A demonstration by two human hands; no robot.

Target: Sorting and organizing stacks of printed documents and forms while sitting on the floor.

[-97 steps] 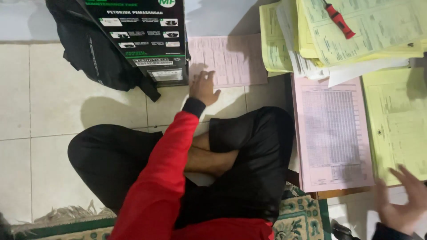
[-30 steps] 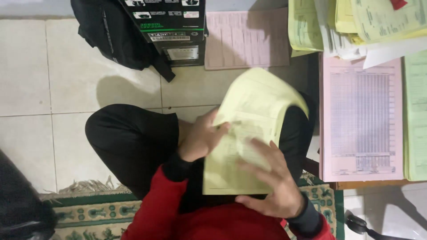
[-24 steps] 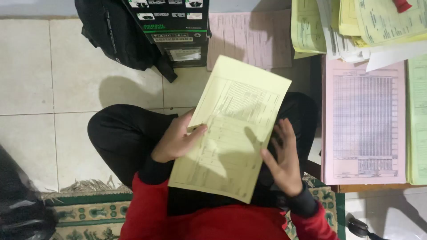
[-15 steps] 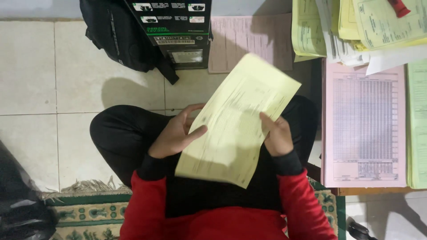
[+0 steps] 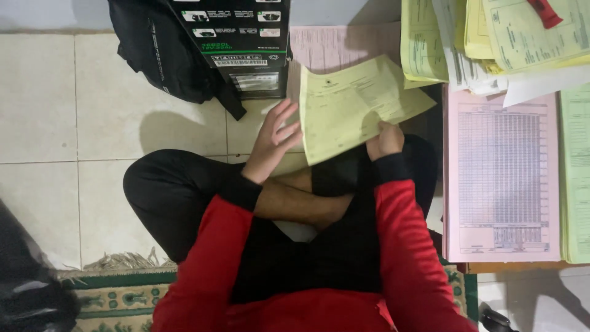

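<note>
Your right hand has its grip closed on the lower edge of the yellow form sheet, pinching it near the bottom right corner, while your left hand is open with the fingers spread, just beside the left edge of the sheet and, as far as I can tell, not holding it. The sheet is lifted in front of your crossed legs, tilted, with its top over the pink sheet on the floor.

As a judgement of progress: one yellow sheet is in hand and not yet laid on any pile. Several piles are already formed at the right, so the sorting looks well started, but the mixed stack is still thick and much seems left.

Going outward, the pink sheet on the floor lies flat on the white tile floor, just beside a black carton. The carton is tall and rectangular, with small white picture panels near the top, a green stripe, a white barcode label, and a grey label below. A black bag leans against its left side.

At the right, on the low counter, lies a pink table form with a fine grid, and a pale green form at the edge. Above them is the mixed stack of yellow and white papers, with a red tool handle on top. A patterned green rug is under you.
</note>
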